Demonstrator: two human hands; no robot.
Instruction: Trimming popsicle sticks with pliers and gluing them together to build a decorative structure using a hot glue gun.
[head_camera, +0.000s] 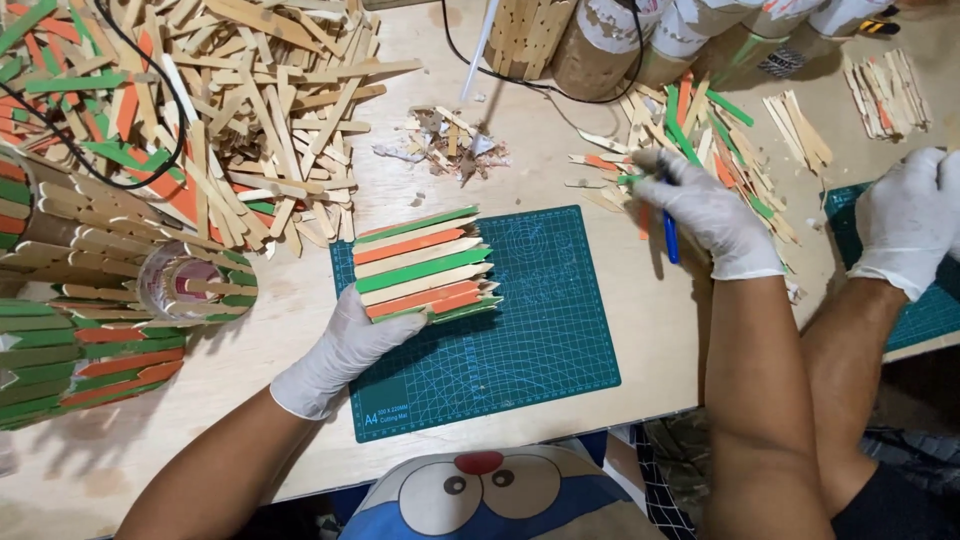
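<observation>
While a panel of glued sticks (425, 264) in green, orange and plain wood lies on the upper left part of a green cutting mat (520, 340), its lower left edge is gripped by the gloved left hand (345, 350), whose fingers are closed under and against it. The mat is laid flat on the pale wooden counter (640, 330), near the front edge. A blue pen-like tool (669, 235) is held in the closed fingers of the gloved right hand (712, 215), which is stretched out to a scatter of coloured sticks (720, 135) just right of the mat; whether a stick is also pinched there cannot be told. A large heap of loose sticks (230, 110) is spread across the upper left of the counter, crossed by a black cable (150, 90), and a small mound of wood scraps (450, 140) is seen above the mat. Stick-covered cylinders (80, 330) are lying at the left edge. Another person's gloved hand (905, 225) is rested on a second mat (930, 310) at the far right.
</observation>
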